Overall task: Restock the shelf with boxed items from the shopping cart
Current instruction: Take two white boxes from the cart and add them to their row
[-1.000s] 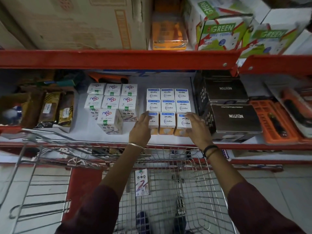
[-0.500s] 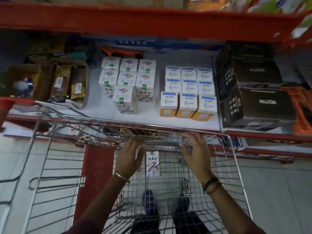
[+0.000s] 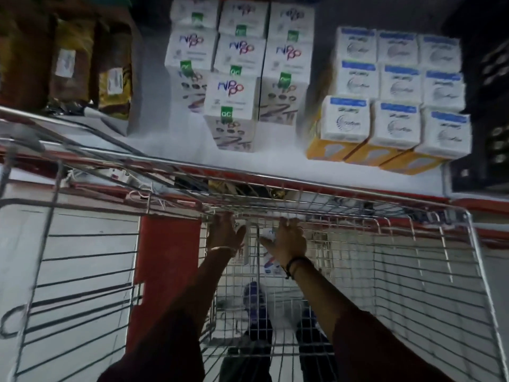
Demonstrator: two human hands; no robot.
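A wire shopping cart stands against the shelf. Both my hands reach down to its front wall. My left hand and my right hand have fingers spread on either side of a small white box that stands against the wire. My right hand hides most of it. On the shelf stand white boxes with a purple logo and blue-labelled boxes with yellow sides, in neat rows.
Brown packets fill the shelf's left end and black boxes its right end. A second wire cart sits to the left, beside a red shelf upright. My dark shoes show through the cart floor.
My hands left the blue-labelled boxes on the shelf and dropped into the cart, down to the small white box. My view tilted downward.
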